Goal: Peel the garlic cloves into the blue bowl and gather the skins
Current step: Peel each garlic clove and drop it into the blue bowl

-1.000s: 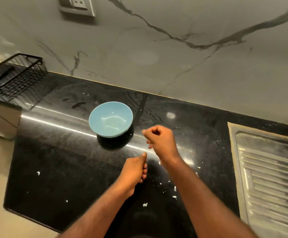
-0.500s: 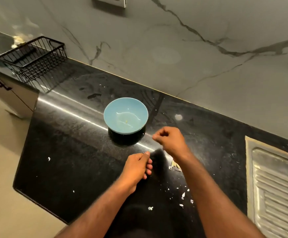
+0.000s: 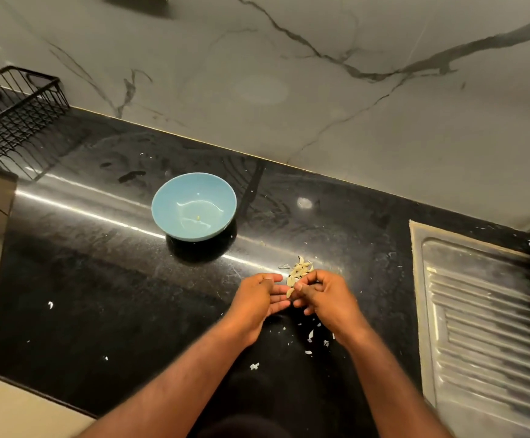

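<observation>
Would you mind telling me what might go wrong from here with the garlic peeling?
1. The blue bowl sits apart from the clove pile, so the garlic clove pinched by the right hand may drop onto the counter on the way.
2. Skin flakes lie scattered near the forearms; a sweep could brush them off the front edge.

Wire basket (image 3: 14, 121) cut by left edge, draining board (image 3: 485, 327) by right edge. Speck (image 3: 198, 217) in bowl (image 3: 157, 197) too small to tell. Right hand (image 3: 327, 298) hides part of garlic pile (image 3: 300, 270); its grip unclear.
</observation>
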